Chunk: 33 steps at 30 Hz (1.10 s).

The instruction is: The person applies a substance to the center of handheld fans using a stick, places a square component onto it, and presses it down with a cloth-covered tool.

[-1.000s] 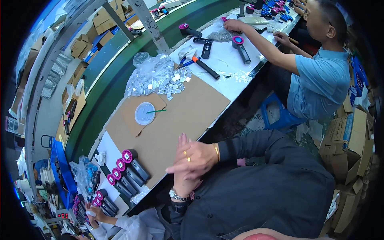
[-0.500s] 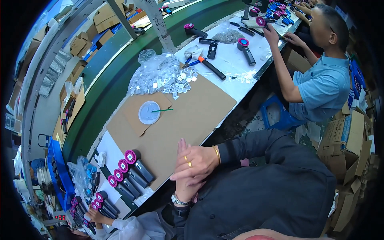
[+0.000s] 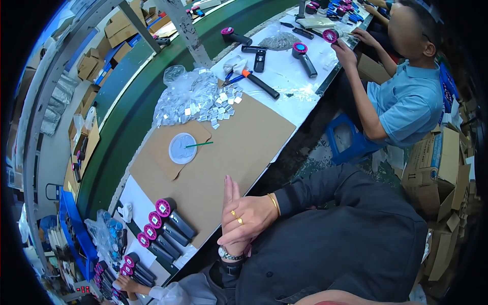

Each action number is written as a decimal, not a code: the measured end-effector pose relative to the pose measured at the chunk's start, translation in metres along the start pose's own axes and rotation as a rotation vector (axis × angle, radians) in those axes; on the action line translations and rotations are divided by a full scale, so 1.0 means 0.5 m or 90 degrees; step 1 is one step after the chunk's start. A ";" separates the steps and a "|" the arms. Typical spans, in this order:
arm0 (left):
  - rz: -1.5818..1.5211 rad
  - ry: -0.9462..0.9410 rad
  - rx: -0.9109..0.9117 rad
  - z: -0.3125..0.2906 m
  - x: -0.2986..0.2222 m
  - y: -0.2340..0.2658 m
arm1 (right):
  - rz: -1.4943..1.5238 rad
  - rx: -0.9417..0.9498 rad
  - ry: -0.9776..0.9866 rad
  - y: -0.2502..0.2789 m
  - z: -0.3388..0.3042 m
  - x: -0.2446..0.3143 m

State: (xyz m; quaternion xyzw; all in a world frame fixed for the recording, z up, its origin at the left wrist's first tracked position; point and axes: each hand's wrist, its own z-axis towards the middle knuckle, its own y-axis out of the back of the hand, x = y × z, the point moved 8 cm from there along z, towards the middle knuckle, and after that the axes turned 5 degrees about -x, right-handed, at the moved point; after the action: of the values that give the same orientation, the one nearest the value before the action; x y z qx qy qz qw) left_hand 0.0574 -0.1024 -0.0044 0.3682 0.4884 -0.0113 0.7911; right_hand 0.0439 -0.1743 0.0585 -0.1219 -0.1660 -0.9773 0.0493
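Observation:
My right hand (image 3: 250,217), with gold rings and a bracelet, lies across my left hand (image 3: 230,190), its fingers wrapped round it. The left hand's fingers stretch out straight beyond the right one, and a watch (image 3: 230,253) circles that wrist. Both hands are at the near edge of a brown cardboard sheet (image 3: 244,147). To their left, several handheld devices (image 3: 173,218) with round pink heads and dark handles, like small fans, lie in a row. On a smaller cardboard piece farther off sits a round white dish (image 3: 182,148) holding a green stick (image 3: 200,145).
Small silvery squares (image 3: 223,107) spill beside a clear plastic bag (image 3: 185,94). Beyond lie a hammer with an orange and black handle (image 3: 262,85) and blue-handled pliers (image 3: 234,79). At right a co-worker in a blue shirt (image 3: 409,101) holds a pink-headed device (image 3: 330,35).
My view has shifted slightly, so the table things appear a little farther left and up. My left fingers now extend farther past my right hand. The co-worker's held device is lower.

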 end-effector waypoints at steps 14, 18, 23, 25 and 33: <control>0.032 -0.001 -0.046 -0.056 0.030 0.046 | 0.007 0.078 -0.179 0.005 -0.058 -0.057; 0.105 0.035 -0.159 -0.080 0.017 0.097 | -0.045 0.072 -0.199 0.003 -0.076 -0.074; 0.130 0.113 -0.286 -0.121 0.030 0.148 | -0.042 0.061 -0.214 0.002 -0.088 -0.083; 0.134 0.114 -0.313 -0.122 0.040 0.160 | -0.047 0.060 -0.229 0.009 -0.093 -0.087; 0.217 0.249 -0.456 -0.192 0.079 0.231 | -0.075 0.033 -0.238 0.011 -0.104 -0.096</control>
State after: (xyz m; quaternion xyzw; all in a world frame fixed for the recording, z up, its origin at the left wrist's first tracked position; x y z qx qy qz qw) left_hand 0.0481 0.0522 0.0066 0.1414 0.5344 0.3589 0.7521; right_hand 0.0797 -0.1943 0.0003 -0.2904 -0.2043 -0.9341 -0.0362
